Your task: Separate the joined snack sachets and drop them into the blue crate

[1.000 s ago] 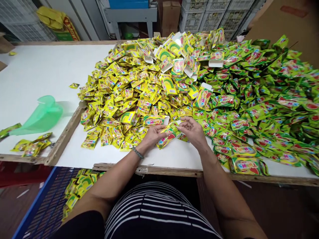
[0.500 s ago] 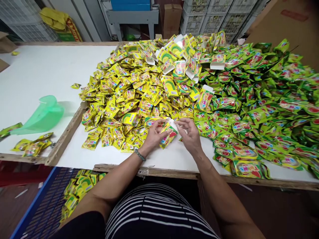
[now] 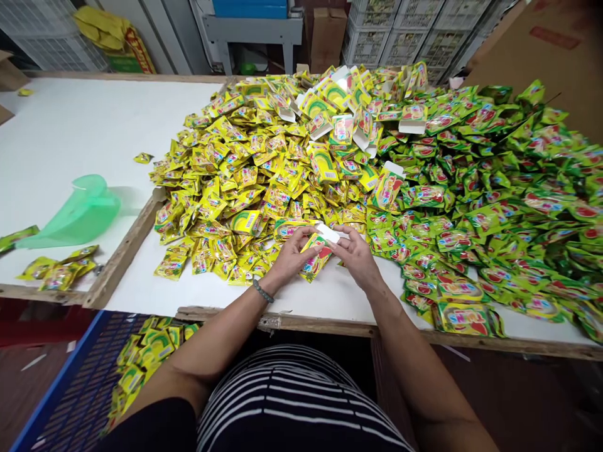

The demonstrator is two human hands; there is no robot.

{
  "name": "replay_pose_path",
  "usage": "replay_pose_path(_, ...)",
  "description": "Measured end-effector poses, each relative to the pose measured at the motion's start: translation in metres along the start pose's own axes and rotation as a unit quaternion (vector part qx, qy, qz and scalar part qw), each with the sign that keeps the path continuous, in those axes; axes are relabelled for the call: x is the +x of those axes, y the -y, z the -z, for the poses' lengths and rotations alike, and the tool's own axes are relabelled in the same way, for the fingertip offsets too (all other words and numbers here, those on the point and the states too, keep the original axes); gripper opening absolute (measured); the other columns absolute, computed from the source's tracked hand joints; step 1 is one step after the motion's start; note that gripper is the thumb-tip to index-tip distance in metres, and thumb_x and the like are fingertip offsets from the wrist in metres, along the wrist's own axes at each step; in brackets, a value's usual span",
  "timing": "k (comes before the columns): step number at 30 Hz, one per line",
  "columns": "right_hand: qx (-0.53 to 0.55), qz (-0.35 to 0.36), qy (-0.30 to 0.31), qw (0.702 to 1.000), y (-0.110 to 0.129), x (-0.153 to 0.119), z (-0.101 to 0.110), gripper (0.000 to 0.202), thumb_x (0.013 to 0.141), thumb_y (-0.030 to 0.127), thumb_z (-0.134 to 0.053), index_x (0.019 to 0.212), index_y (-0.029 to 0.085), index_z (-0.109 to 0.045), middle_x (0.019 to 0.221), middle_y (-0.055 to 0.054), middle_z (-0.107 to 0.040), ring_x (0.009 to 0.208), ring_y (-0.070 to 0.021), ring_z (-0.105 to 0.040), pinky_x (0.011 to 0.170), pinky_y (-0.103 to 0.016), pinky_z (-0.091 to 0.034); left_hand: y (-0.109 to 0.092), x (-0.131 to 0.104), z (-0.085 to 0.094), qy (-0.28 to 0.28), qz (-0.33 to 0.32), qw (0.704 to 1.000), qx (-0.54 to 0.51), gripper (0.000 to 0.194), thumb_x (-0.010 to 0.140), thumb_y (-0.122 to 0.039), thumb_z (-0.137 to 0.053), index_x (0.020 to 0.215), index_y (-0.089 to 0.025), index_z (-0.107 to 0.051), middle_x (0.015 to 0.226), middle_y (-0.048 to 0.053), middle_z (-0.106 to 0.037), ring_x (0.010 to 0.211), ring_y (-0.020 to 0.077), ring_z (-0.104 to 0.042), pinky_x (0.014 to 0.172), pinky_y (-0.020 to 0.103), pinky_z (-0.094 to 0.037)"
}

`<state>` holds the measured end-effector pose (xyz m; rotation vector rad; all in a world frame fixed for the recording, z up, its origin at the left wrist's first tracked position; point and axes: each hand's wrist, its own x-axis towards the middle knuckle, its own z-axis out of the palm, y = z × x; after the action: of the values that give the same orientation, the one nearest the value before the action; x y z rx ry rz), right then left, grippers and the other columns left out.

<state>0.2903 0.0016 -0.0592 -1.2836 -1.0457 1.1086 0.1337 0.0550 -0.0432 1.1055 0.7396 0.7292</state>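
Note:
A small yellow-green box (image 3: 315,267) with a raised white flap (image 3: 328,233) is between my hands, above the table's near edge. My left hand (image 3: 293,254) is closed on the box from its left side. The fingers of my right hand (image 3: 352,251) pinch the right end of the white flap. Beyond my hands lies a heap of yellow sachets (image 3: 235,188), with several small boxes (image 3: 323,162) on top. Green sachets (image 3: 494,207) are piled to the right, the nearest ones close to my right hand.
A green translucent scoop (image 3: 78,216) lies at the left beyond a wooden strip (image 3: 122,254), near some loose sachets (image 3: 61,275). Below the table edge at the left, a blue crate (image 3: 78,370) holds yellow boxes. White crates (image 3: 372,34) stand behind.
The white flap now shows more fully as a flat, upright piece. My right hand's fingers have shifted slightly along it, while my left hand stays on the box. The view has tilted a little.

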Motion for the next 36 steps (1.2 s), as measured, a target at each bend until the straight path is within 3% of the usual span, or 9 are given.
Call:
replay_pose_path(2, -0.039, 0.027, -0.002, 0.999, 0.003, -0.001, 0.000, 0.037, 0.078, 0.051, -0.066, 0.101, 0.022, -0.067, 0.091, -0.003, -0.073, 0.085, -0.0200, -0.067, 0.079, -0.034, -0.054, 0.000, 0.000, 0.000, -0.021, 0.009, 1.000, -0.014, 0.051, 0.069, -0.040, -0.076, 0.106, -0.022, -0.046, 0.071, -0.004, -0.062, 0.058, 0.0113, -0.058, 0.057, 0.022, -0.044)
replay_pose_path(4, -0.072, 0.049, -0.008, 0.996, 0.005, -0.002, 0.000, 0.030, 0.081, 0.049, -0.064, 0.088, 0.021, -0.071, 0.090, -0.004, -0.073, 0.086, -0.0200, -0.066, 0.082, -0.034, -0.052, 0.001, -0.001, 0.001, -0.038, 0.013, 0.999, -0.013, 0.051, 0.068, -0.040, -0.076, 0.104, -0.022, -0.044, 0.063, -0.007, -0.057, 0.050, 0.0089, -0.053, 0.051, 0.020, -0.039)
replay_pose_path(7, -0.078, 0.040, -0.023, 0.996, 0.006, -0.003, -0.001, 0.031, 0.080, 0.050, -0.065, 0.076, 0.020, -0.071, 0.079, -0.003, -0.072, 0.074, -0.0182, -0.064, 0.072, -0.032, -0.051, 0.003, -0.001, 0.003, -0.051, 0.010, 0.999, 0.015, 0.051, 0.066, -0.038, -0.078, 0.102, -0.021, -0.045, 0.061, -0.008, -0.055, 0.049, 0.0072, -0.050, 0.049, 0.018, -0.036)
replay_pose_path(12, -0.074, 0.030, -0.030, 0.996, 0.000, -0.001, -0.004, 0.031, 0.073, 0.050, -0.071, 0.081, 0.021, -0.072, 0.080, -0.003, -0.072, 0.070, -0.0169, -0.064, 0.069, -0.031, -0.051, 0.004, 0.000, 0.002, -0.086, 0.002, 0.996, 0.030, 0.053, 0.062, -0.038, -0.080, 0.100, -0.020, -0.048, 0.061, -0.007, -0.056, 0.052, 0.0070, -0.051, 0.052, 0.018, -0.037)
replay_pose_path(19, 0.087, -0.066, -0.059, 0.992, -0.006, 0.004, 0.002, 0.031, 0.061, 0.048, -0.081, 0.069, 0.021, -0.069, 0.062, 0.001, -0.066, 0.054, -0.0125, -0.056, 0.056, -0.028, -0.047, -0.002, -0.002, -0.001, -0.037, 0.001, 0.999, 0.032, 0.051, 0.062, -0.039, -0.081, 0.098, -0.019, -0.051, 0.063, -0.006, -0.059, 0.053, 0.0074, -0.053, 0.052, 0.019, -0.039)
replay_pose_path(22, 0.099, -0.076, -0.037, 0.992, -0.005, 0.003, 0.004, 0.027, 0.061, 0.044, -0.082, 0.071, 0.021, -0.072, 0.068, 0.000, -0.070, 0.058, -0.0134, -0.058, 0.061, -0.029, -0.049, -0.003, -0.004, 0.001, -0.032, -0.007, 0.999, 0.037, 0.051, 0.063, -0.041, -0.081, 0.099, -0.018, -0.053, 0.063, -0.005, -0.059, 0.054, 0.0079, -0.055, 0.053, 0.019, -0.039)
replay_pose_path(26, 0.071, -0.046, -0.019, 0.996, -0.002, -0.004, 0.002, 0.022, 0.068, 0.042, -0.078, 0.078, 0.023, -0.076, 0.079, -0.002, -0.073, 0.074, -0.0175, -0.064, 0.075, -0.035, -0.051, -0.004, -0.005, 0.002, -0.047, -0.010, 0.999, 0.020, 0.051, 0.062, -0.044, -0.081, 0.097, -0.018, -0.054, 0.064, -0.004, -0.062, 0.057, 0.0093, -0.058, 0.056, 0.020, -0.042)
replay_pose_path(30, -0.011, 0.051, -0.011, 0.999, 0.002, -0.011, -0.002, 0.020, 0.079, 0.039, -0.069, 0.092, 0.026, -0.077, 0.092, -0.004, -0.070, 0.087, -0.0190, -0.063, 0.080, -0.035, -0.049, -0.006, -0.006, 0.001, -0.073, -0.009, 0.997, -0.017, 0.052, 0.062, -0.045, -0.081, 0.096, -0.018, -0.054, 0.069, -0.002, -0.066, 0.060, 0.0113, -0.061, 0.060, 0.023, -0.046)
replay_pose_path(36, -0.128, 0.125, -0.060, 0.982, 0.006, -0.015, -0.013, 0.030, 0.087, 0.043, -0.059, 0.104, 0.024, -0.074, 0.094, -0.006, -0.070, 0.087, -0.0202, -0.062, 0.080, -0.035, -0.050, -0.001, -0.002, 0.002, -0.033, -0.003, 0.999, -0.014, 0.054, 0.063, -0.044, -0.081, 0.100, -0.018, -0.052, 0.058, -0.007, -0.057, 0.048, 0.0070, -0.050, 0.050, 0.019, -0.037)
